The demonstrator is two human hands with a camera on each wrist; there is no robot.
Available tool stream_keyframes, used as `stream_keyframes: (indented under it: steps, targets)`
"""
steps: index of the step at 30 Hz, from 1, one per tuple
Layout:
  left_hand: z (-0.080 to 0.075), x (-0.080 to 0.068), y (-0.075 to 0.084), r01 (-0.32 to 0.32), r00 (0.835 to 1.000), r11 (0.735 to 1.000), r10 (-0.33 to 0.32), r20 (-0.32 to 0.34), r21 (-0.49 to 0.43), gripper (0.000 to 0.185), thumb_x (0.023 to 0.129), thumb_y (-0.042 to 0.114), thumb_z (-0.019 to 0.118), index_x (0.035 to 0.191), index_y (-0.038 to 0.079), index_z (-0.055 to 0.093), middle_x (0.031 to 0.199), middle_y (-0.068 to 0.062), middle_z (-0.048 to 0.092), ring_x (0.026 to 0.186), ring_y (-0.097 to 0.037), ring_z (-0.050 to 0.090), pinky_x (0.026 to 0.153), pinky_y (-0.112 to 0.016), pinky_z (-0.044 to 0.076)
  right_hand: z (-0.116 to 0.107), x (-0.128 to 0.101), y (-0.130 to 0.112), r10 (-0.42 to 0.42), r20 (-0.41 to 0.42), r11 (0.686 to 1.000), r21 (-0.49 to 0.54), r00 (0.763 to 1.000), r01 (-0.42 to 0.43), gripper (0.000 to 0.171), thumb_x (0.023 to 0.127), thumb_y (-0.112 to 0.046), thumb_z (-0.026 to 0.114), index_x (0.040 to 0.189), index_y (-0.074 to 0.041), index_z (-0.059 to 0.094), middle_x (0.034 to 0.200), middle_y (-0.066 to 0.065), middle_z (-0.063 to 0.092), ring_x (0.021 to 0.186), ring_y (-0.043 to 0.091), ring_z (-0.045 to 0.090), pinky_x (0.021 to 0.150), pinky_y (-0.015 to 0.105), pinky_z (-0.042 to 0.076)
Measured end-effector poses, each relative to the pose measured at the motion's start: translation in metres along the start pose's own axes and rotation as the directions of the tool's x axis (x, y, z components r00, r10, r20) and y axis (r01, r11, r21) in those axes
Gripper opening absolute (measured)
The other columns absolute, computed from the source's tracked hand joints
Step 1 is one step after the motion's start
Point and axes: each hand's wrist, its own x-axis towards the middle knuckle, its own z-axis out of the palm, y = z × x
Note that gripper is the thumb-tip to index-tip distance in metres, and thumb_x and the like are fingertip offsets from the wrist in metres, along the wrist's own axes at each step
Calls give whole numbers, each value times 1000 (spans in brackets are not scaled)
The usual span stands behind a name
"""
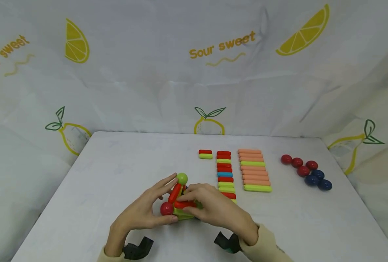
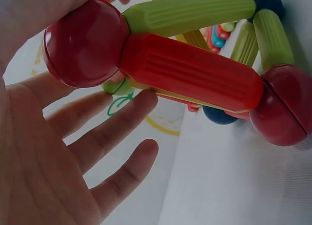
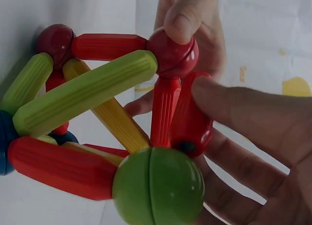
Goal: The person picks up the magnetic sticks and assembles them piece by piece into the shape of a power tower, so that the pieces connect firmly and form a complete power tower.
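Observation:
A frame of magnetic sticks and balls stands at the table's front middle. Its light green ball (image 1: 182, 178) sits on top and a dark red ball (image 1: 166, 208) at the lower left corner. My left hand (image 1: 139, 211) steadies its left side, the thumb pressing that red ball and the other fingers stretched behind. My right hand (image 1: 212, 207) pinches a loose red stick (image 3: 192, 113) between thumb and fingers, held slantwise beside the frame's own red stick (image 3: 165, 108). Blue balls (image 3: 6, 142) and a yellow stick (image 3: 119, 120) also belong to the frame.
Behind the right hand lies a column of short red, green and blue sticks (image 1: 225, 170), with a short pair (image 1: 205, 154) to its left. Longer orange and green sticks (image 1: 254, 173) lie further right. Red balls (image 1: 297, 162) and blue balls (image 1: 312, 180) rest at the right.

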Motion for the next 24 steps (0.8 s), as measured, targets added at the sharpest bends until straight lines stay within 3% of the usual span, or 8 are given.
stream_keyframes:
  steps: [3,5,11,17,20,24]
  targets:
    - [0,0,-1,7,1000,1000,-7,3,0,91,82,31,86,158,20,38,168,-1,33,150,-29,42,108,-60,48,3,2,-2,20,3,999,-49,1000,-20,26,90,-13,77,116,-11,78,114,1,76,105,14,66,89,23,57]
    - [0,-1,-1,11,1000,1000,-11,3,-4,91,82,32,86,159,21,38,168,-1,32,147,-28,46,108,-59,49,5,4,-2,34,11,997,-66,999,-33,26,90,-14,78,116,-10,78,114,2,76,104,14,65,89,22,57]
    - [-2,-2,-1,13,1000,1000,-13,-14,-4,88,84,33,85,158,20,40,166,-5,37,118,-10,64,98,-47,57,9,8,-4,47,31,995,-84,998,-45,24,89,-15,79,112,-12,80,111,-1,76,100,9,63,87,17,55]
    - [-6,-4,-7,29,993,997,-21,-116,65,75,85,29,84,151,17,50,148,-7,59,105,-5,65,85,-35,58,10,9,-2,41,11,996,-75,999,-40,25,90,-19,79,114,-14,79,110,-1,76,101,9,64,86,17,55]
    - [-9,-4,-10,54,974,992,-28,-223,110,64,83,21,86,141,13,61,130,-7,70,95,-8,67,77,-33,58,9,8,0,31,-38,999,-36,999,-32,25,92,-20,77,117,-15,79,110,-2,77,104,11,64,87,21,55]
    - [-10,-1,-9,152,919,978,-86,-385,143,51,81,14,87,128,7,69,115,-8,76,89,-16,70,70,-29,59,3,6,8,-11,-224,1000,-20,975,7,22,92,-19,76,113,-14,79,103,-3,78,99,12,64,84,25,56]
